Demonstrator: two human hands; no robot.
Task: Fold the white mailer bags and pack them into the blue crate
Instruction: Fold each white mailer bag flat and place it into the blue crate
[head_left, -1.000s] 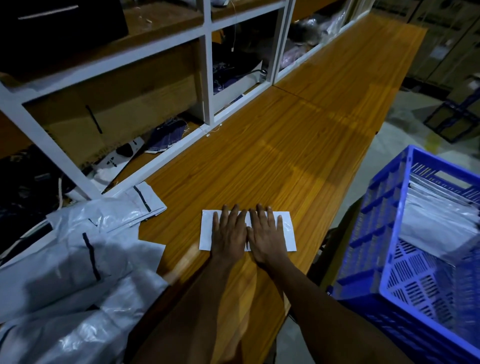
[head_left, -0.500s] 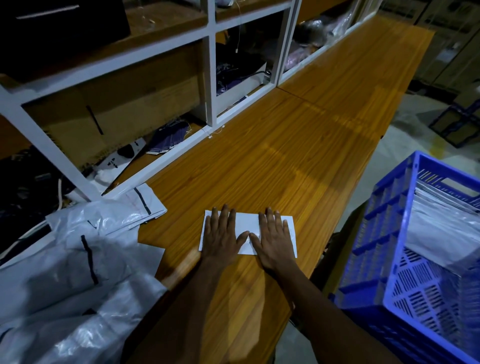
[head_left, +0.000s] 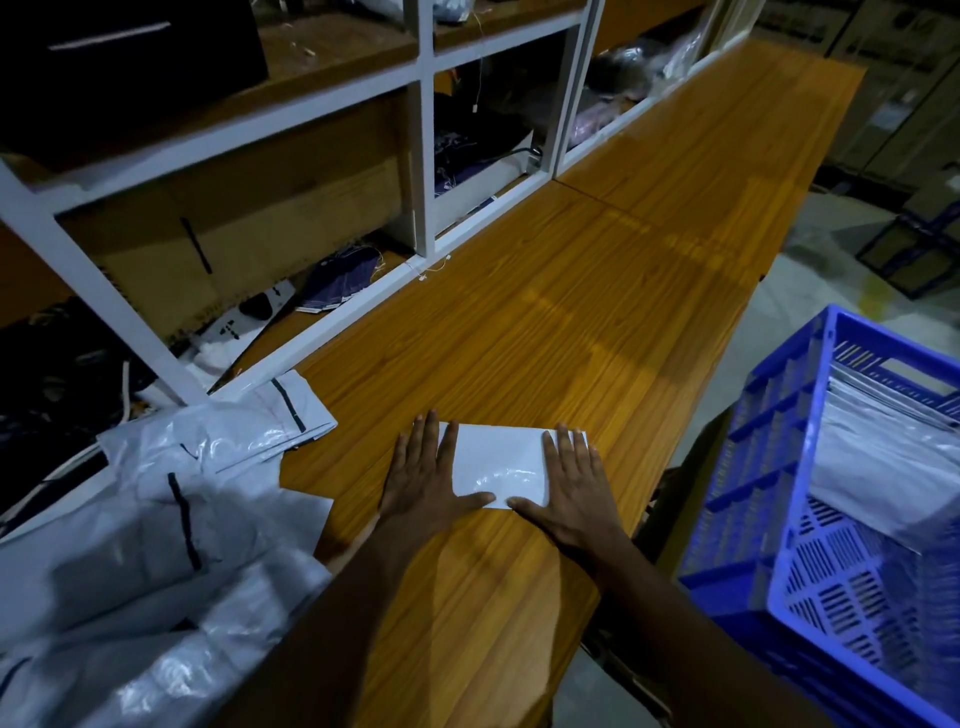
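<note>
The job looks partway through. A stack of packed bags (head_left: 883, 457) already lies inside the blue crate (head_left: 748, 467), which stands off the bench edge, well out to the right of the right-hand fingers. A big pile of loose bags (head_left: 156, 493) waits unfolded to the left of the left-hand fingers, so by my reckoning plenty of folding and packing is left. One folded bag (head_left: 498, 462) lies flat on the bench (head_left: 571, 312) — a small white rectangle, not yet in the crate.

Both hands are on it. The left hand (head_left: 423, 483) lies palm down over its left end, fingers (head_left: 431, 436) straight and close together, thumb stretched inward along the near edge. The right hand (head_left: 574, 488) mirrors it over the right end, fingers (head_left: 563, 447) flat and straight; the two thumb tips are near but apart. Neither hand grips anything — they press the bag flat against the bench, its bare middle showing between them. I judge this to be the flattening of a crease, with lifting the bag and carrying it rightward to the crate as the step to come.
</note>
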